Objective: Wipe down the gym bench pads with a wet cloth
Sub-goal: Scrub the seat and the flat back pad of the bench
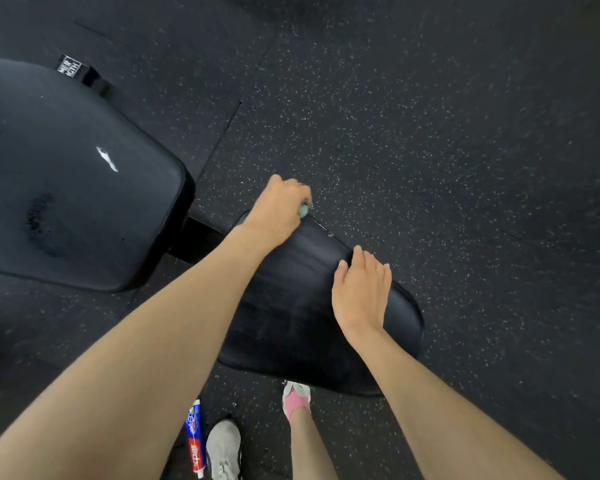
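Head view: left hand [279, 206] clenches a pale green cloth [304, 211] at the black padded seat's [291, 306] far edge; right hand [361, 292], fingers spread, steadies it. Long overlapping strokes would serve best.

Cloth [304, 210] mostly hidden in left hand [278, 208] grip; big pad [77, 188] cut off at left edge.

Black seat pad [302, 306] with faint pale streaks; bigger black back pad [70, 188] with white scuffs and dull dark patches, plus a black tag [69, 66] with white lettering behind it. Floor [430, 133] black rubber with white speckles. Cloth [303, 211] teal-green, tube [195, 441] blue, red and white, one shoe [223, 448] grey, the other shoe [296, 398] white with a pink sock.
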Action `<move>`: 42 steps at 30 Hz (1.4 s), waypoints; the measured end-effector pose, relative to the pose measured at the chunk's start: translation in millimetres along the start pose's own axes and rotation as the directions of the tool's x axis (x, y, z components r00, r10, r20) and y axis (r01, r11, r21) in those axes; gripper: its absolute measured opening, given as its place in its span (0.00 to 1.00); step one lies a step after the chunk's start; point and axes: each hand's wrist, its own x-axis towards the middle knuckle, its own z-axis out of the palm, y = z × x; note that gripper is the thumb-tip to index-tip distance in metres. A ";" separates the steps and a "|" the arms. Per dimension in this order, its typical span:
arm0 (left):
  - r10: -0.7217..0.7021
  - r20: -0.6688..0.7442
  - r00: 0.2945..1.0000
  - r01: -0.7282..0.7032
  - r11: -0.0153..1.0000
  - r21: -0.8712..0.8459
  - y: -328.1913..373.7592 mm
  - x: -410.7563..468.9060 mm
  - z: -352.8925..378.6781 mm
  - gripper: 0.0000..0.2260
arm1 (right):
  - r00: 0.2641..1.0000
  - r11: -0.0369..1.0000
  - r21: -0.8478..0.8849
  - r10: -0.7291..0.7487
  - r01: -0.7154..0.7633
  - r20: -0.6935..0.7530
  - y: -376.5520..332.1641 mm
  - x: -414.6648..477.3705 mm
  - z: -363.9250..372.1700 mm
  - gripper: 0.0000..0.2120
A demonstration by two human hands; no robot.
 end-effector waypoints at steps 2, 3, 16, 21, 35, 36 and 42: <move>0.089 0.122 0.989 -0.098 0.992 0.073 27.4 7.2 12.5 0.13 | 1.000 1.000 -0.002 -0.006 0.006 0.011 1.8 2.1 -1.6 0.22; 0.136 0.181 0.974 -0.158 0.980 0.118 43.3 6.3 21.3 0.12 | 1.000 1.000 0.007 -0.004 0.004 0.017 2.6 3.8 -2.9 0.20; -0.103 0.083 0.991 0.110 0.991 -0.080 19.4 1.6 -10.4 0.17 | 0.996 0.980 0.185 0.059 -0.071 0.067 16.6 14.2 -15.6 0.19; -0.017 0.085 0.996 0.013 0.999 0.047 52.6 -17.3 19.2 0.17 | 0.985 0.975 0.156 0.149 -0.160 0.082 18.1 12.3 -12.7 0.18; -0.005 -0.039 0.999 -0.003 0.980 -0.197 54.7 -32.7 13.7 0.22 | 0.961 0.857 0.441 0.204 -0.268 0.186 33.5 23.9 -20.9 0.18; -0.064 -0.088 0.994 0.050 0.987 -0.150 40.1 -31.1 9.5 0.23 | 0.961 0.858 0.438 0.204 -0.267 0.185 34.3 24.7 -21.0 0.18; -0.083 0.043 0.996 0.080 0.994 0.072 58.6 -26.7 12.7 0.19 | 0.953 0.835 0.461 0.240 -0.300 0.186 32.9 29.9 -19.9 0.17</move>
